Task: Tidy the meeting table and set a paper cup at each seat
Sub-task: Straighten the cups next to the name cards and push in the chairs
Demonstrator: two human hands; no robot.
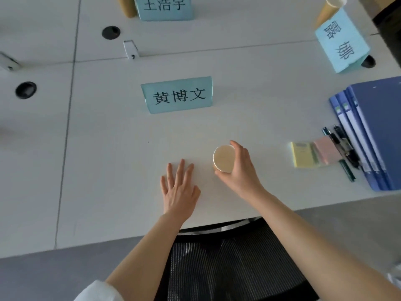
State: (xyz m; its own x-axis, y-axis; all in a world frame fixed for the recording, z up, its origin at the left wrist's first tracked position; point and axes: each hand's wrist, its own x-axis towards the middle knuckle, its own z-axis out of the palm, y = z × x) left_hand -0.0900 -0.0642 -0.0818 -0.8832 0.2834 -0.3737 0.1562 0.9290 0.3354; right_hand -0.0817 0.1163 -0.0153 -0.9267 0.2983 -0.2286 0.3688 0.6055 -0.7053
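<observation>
While only the head view is given, all lines below come from it.

head view / cup: paper cup (224,158) upright, mouth up toward the camera, long axis vertical; sits at about 5 o'clock from the near name card (179,94), well apart from it, toward the near table edge.

head view / right hand: right hand (239,170) wraps the cup from its 3–5 o'clock side, thumb at the near rim, fingertips (233,144) curled over the far rim; grasping the cup. Cannot tell if the cup base is down on the table (97,148) or just above it.

head view / left hand: left hand (179,187) flat, fingers spread, palm down, holding nothing; lies at 8 o'clock from the cup, near but not touching.

head view / key relation: cup is inside the right grip, so the right hand is the one to finish; release looks to need fingers opening outward toward 3 o'clock, then a straight lift, to keep the cup from tipping.

head view / other seats: far card (163,6) at 12 o'clock has a cup (127,7) beside it; right card (342,42) at 2 o'clock has another cup (327,11) behind it.

head view / clutter: blue binders (375,131), pens (340,146), sticky notes (312,154) at 3 o'clock, well apart from the cup.

head view / stage: judged as placing this seat's cup.
</observation>
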